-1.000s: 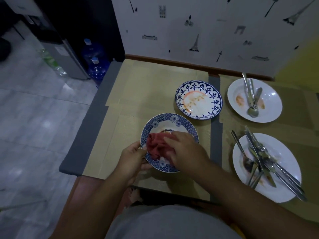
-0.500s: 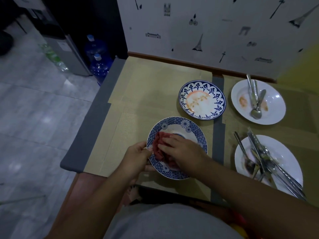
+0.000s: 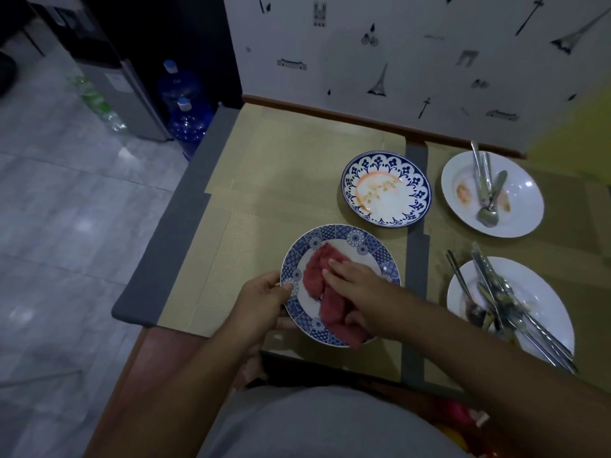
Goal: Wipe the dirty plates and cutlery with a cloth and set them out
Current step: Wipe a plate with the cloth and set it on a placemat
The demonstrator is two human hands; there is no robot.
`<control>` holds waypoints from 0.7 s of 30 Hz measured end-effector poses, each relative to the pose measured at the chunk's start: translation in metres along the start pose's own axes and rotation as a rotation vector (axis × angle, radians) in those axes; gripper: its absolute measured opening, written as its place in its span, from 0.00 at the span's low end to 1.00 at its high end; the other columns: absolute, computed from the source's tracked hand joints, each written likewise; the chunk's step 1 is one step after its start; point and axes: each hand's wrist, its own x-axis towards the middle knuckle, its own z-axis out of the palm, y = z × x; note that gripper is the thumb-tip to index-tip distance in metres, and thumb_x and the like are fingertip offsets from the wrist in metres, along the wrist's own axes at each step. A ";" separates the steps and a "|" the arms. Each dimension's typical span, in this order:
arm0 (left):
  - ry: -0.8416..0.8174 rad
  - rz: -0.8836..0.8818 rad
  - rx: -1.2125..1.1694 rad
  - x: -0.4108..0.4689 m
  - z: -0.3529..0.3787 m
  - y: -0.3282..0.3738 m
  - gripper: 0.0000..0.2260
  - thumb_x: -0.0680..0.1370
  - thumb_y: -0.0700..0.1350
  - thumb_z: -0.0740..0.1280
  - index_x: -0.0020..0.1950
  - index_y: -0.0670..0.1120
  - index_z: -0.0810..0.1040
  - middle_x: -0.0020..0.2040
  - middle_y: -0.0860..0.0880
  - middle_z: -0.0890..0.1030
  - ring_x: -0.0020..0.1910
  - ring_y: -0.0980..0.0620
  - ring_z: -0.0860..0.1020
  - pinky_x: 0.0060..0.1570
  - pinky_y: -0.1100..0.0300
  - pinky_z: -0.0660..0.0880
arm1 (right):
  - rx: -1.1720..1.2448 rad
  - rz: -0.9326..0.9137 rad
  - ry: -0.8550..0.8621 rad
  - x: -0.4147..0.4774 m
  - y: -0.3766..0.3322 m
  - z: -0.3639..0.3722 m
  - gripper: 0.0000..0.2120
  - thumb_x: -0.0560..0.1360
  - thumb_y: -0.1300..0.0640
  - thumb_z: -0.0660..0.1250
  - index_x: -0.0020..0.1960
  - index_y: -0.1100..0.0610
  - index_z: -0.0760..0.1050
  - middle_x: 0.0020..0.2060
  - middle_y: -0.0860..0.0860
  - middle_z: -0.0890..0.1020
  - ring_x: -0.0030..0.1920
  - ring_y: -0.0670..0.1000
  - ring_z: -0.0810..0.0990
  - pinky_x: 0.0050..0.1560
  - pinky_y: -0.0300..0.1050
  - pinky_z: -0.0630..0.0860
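1. Wiping is under way on the 1st plate only: the near blue-patterned plate [image 3: 340, 285] sits at the front edge of the table [image 3: 281, 180], w/ the red cloth [image 3: 327, 292] bunched across its centre & trailing over the near rim.
2. Right hand [image 3: 355, 285] lies flat on the cloth, fingers [image 3: 337, 267] spread narrow & pressing it down, thumb tucked under the fabric. Left hand [image 3: 261, 302] steadies the plate, thumb on top of the left rim, other fingers curled below it & mostly hidden.
3. White centre that shows around the cloth looks clean, so this plate seems nearly done. Can't tell what's under the cloth.
4. Left to do, by my read:
 - the far blue-rimmed plate [image 3: 386, 188], orange smears visible, untouched.
 - the far white plate [image 3: 492, 193] w/ stains, a spoon [image 3: 489, 209] & other utensils lying in it.
 - the near white plate [image 3: 542, 312] heaped w/ a pile of cutlery [image 3: 496, 292].
5. Nothing looks set out yet; roughly a quarter of the wiping done at most.
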 end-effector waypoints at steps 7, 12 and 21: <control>-0.019 0.013 0.011 -0.002 0.007 0.001 0.10 0.84 0.40 0.61 0.60 0.47 0.81 0.49 0.44 0.87 0.46 0.44 0.86 0.41 0.49 0.83 | -0.026 0.091 0.350 0.016 -0.020 0.003 0.28 0.80 0.51 0.62 0.78 0.51 0.57 0.73 0.54 0.66 0.69 0.55 0.67 0.64 0.52 0.72; 0.034 0.057 -0.025 -0.004 0.004 0.003 0.09 0.84 0.41 0.62 0.59 0.46 0.81 0.49 0.45 0.87 0.46 0.43 0.86 0.41 0.48 0.84 | 0.241 0.047 0.446 0.002 -0.015 -0.002 0.16 0.81 0.48 0.53 0.54 0.54 0.77 0.42 0.56 0.83 0.39 0.62 0.83 0.39 0.60 0.81; 0.010 0.079 -0.020 -0.010 0.008 0.002 0.10 0.84 0.41 0.62 0.60 0.45 0.82 0.50 0.45 0.87 0.48 0.43 0.86 0.41 0.49 0.83 | 0.415 0.117 0.489 0.018 -0.026 -0.024 0.13 0.73 0.65 0.60 0.51 0.59 0.81 0.43 0.49 0.83 0.38 0.44 0.79 0.39 0.34 0.75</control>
